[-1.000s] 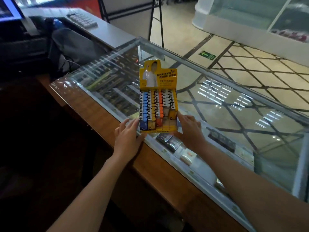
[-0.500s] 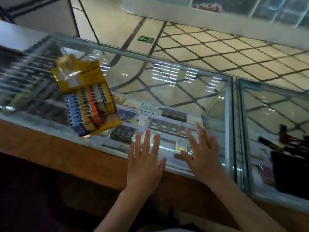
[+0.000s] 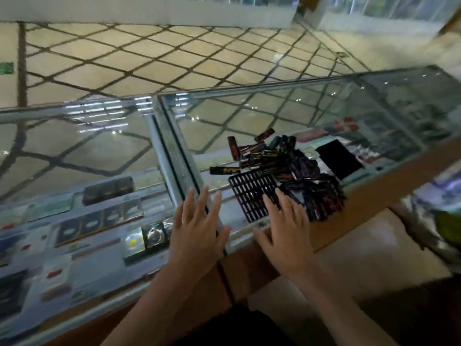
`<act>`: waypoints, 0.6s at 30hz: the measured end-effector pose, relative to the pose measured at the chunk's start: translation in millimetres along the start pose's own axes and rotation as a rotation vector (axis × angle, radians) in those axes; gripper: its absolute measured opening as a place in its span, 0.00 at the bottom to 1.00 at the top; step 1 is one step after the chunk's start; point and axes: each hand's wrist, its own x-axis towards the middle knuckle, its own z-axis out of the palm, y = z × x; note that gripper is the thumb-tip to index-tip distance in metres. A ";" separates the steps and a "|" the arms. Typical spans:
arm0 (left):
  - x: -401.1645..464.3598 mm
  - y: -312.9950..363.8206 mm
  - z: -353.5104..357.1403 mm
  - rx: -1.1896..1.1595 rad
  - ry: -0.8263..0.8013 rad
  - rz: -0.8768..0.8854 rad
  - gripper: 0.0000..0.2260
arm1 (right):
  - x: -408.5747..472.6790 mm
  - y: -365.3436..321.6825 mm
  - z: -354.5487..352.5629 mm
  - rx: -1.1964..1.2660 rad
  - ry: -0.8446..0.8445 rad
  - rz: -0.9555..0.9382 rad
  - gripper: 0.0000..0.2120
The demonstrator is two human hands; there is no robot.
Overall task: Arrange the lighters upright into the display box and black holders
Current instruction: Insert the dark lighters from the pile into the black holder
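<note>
Both hands are flat with the fingers spread wide, and they hold nothing. The left hand (image 3: 197,236) is low in the middle of the frame, over the metal strip (image 3: 174,156) where two glass tops meet. The right hand (image 3: 287,236) is just to its right, and its fingertips (image 3: 280,196) lie over the near edge of a black holder (image 3: 252,193). It is hard to tell if they touch it.

The black holder is a flat grid with many small slots, and it lies on the glass counter (image 3: 324,108). Right behind it and to its right is a messy pile of dark lighters (image 3: 294,168). They lie on their sides, on top of each other, and none stands up. A black square thing (image 3: 339,158) sits just past the pile, toward the right of the frame.

Under the glass at the lower left are small boxes (image 3: 147,236) on shelves. A brown wooden edge (image 3: 374,191) runs along the near side of the counter. Tan floor tiles (image 3: 149,56) with dark lines fill the top of the frame.
</note>
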 end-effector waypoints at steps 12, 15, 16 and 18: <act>69.9 122.9 42.9 -0.008 -0.041 -0.299 0.36 | 54.1 156.2 7.4 0.201 0.047 -0.131 0.33; 73.8 134.4 43.6 0.008 -0.029 -0.365 0.37 | 72.8 173.1 2.0 0.236 0.022 -0.220 0.34; 74.4 134.8 44.3 0.022 -0.033 -0.380 0.38 | 78.6 175.5 -0.6 0.251 0.020 -0.242 0.35; 73.8 133.5 45.5 0.045 -0.050 -0.393 0.38 | 89.8 177.9 -5.5 0.277 0.009 -0.275 0.35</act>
